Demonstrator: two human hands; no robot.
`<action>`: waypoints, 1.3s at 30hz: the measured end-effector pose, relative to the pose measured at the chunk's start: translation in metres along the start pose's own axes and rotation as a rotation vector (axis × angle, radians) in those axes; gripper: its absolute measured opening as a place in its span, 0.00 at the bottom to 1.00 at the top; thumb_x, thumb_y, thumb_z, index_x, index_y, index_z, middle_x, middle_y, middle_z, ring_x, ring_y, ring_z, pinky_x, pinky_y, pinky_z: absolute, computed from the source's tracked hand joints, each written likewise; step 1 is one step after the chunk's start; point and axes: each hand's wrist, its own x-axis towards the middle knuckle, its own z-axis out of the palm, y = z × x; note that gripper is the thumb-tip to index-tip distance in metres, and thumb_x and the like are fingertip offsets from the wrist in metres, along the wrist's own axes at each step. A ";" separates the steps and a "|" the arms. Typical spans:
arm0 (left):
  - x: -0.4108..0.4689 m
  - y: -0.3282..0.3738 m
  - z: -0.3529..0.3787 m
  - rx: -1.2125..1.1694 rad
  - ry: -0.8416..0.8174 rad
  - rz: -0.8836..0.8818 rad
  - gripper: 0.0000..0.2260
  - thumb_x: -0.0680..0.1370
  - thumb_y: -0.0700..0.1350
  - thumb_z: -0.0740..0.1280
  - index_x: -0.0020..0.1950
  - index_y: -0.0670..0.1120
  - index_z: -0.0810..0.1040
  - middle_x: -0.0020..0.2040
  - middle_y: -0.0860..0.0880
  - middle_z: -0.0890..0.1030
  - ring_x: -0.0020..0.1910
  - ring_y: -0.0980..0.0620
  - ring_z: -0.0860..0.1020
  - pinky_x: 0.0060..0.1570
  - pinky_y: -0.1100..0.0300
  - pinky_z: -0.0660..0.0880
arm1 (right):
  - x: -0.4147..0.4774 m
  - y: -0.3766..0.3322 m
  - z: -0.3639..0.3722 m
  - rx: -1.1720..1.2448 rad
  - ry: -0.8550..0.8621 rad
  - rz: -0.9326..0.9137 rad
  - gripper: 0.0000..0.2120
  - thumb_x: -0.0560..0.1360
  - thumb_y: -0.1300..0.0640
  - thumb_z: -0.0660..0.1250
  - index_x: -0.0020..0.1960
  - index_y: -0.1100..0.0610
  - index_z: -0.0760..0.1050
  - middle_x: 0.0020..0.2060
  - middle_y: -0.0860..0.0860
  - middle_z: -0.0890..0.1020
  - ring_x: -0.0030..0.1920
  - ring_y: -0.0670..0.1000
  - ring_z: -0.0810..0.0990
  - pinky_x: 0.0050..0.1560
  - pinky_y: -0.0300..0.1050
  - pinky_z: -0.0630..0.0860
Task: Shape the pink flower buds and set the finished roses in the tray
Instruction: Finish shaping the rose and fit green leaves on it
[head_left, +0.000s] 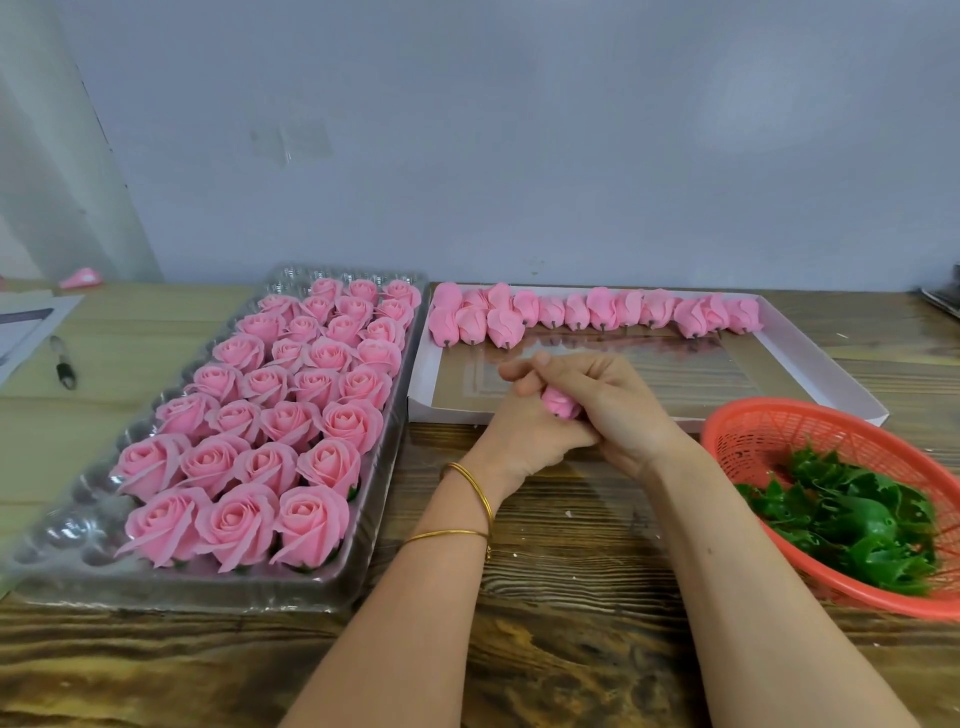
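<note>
My left hand and my right hand meet over the table's middle, both closed around one pink flower bud that peeks out between the fingers. A clear plastic tray on the left holds several rows of finished pink roses, with bare cups along its left side and far end. A row of unshaped pink buds lies along the far edge of a shallow white box behind my hands.
A red plastic basket with green leaf pieces sits at the right. A pen and papers lie at the far left, a small pink object by the wall. A grey wall stands behind the wooden table.
</note>
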 end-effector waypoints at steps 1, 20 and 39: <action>0.000 0.000 0.000 -0.022 0.004 -0.009 0.15 0.70 0.28 0.67 0.37 0.49 0.74 0.21 0.60 0.73 0.23 0.64 0.72 0.25 0.74 0.65 | 0.000 0.000 0.001 -0.009 -0.006 0.001 0.14 0.71 0.50 0.66 0.40 0.61 0.82 0.48 0.54 0.86 0.54 0.49 0.84 0.57 0.46 0.76; 0.001 0.000 0.003 0.029 0.150 -0.039 0.05 0.74 0.37 0.69 0.42 0.47 0.81 0.39 0.49 0.82 0.44 0.58 0.80 0.45 0.59 0.77 | 0.002 0.001 -0.003 -0.273 -0.129 0.007 0.16 0.71 0.47 0.69 0.58 0.44 0.80 0.55 0.44 0.84 0.58 0.41 0.80 0.57 0.33 0.75; 0.002 0.005 0.001 0.588 0.322 0.150 0.05 0.75 0.37 0.66 0.42 0.40 0.81 0.40 0.41 0.83 0.44 0.42 0.80 0.38 0.59 0.72 | 0.010 0.010 0.009 -0.417 0.280 -0.208 0.19 0.84 0.51 0.57 0.41 0.46 0.83 0.41 0.47 0.86 0.46 0.39 0.82 0.47 0.30 0.73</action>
